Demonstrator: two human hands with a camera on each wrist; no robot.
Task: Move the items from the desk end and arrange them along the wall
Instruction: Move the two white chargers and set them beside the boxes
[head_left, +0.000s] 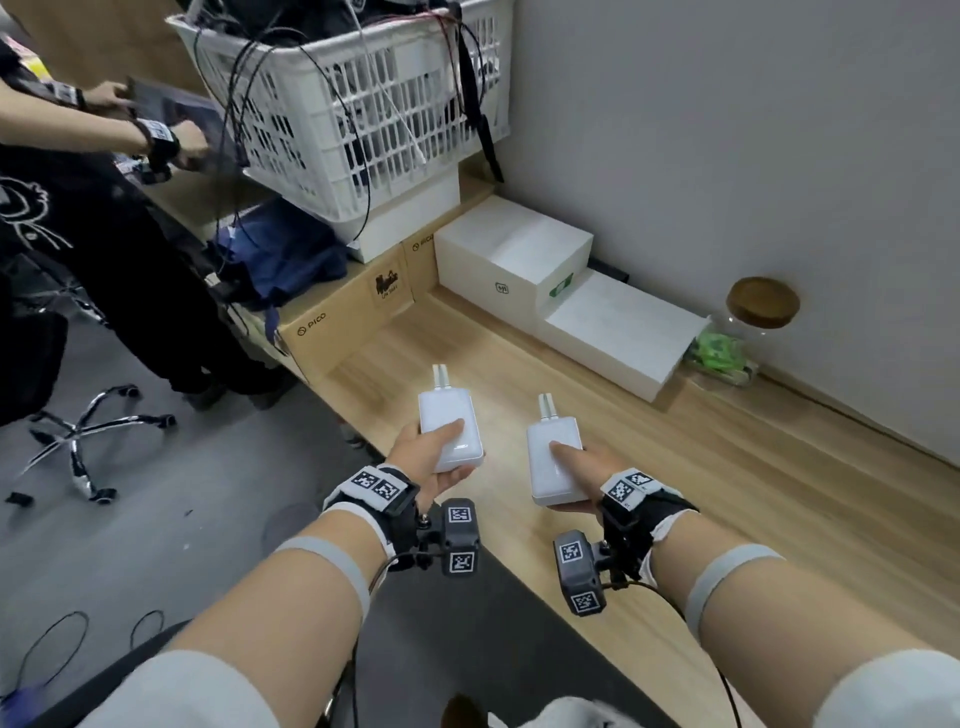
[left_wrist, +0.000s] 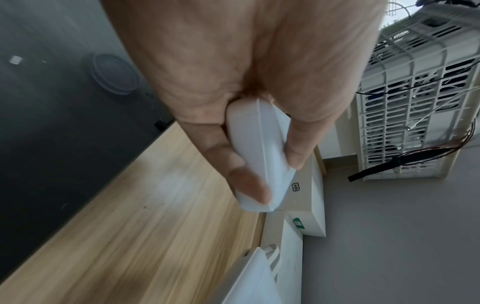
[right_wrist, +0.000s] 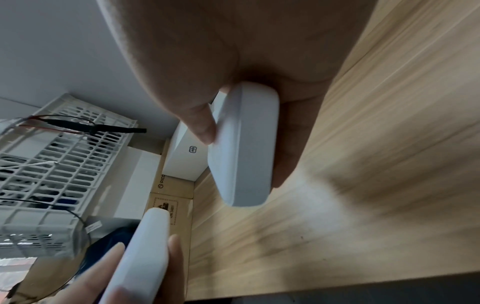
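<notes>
Desk (head_left: 779, 493): PICO box (head_left: 343, 317); hands grip white devices, seemingly unlabelled.

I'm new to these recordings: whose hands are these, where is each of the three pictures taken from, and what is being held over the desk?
No robot here: a person wears one camera on the head and one on each wrist. The head view looks down at both arms; the wrist views look along each palm. The left hand grips one white power bank, the right hand another white power bank, both above the wooden desk. Along the wall sit white boxes, a glass jar and a white basket.
</notes>
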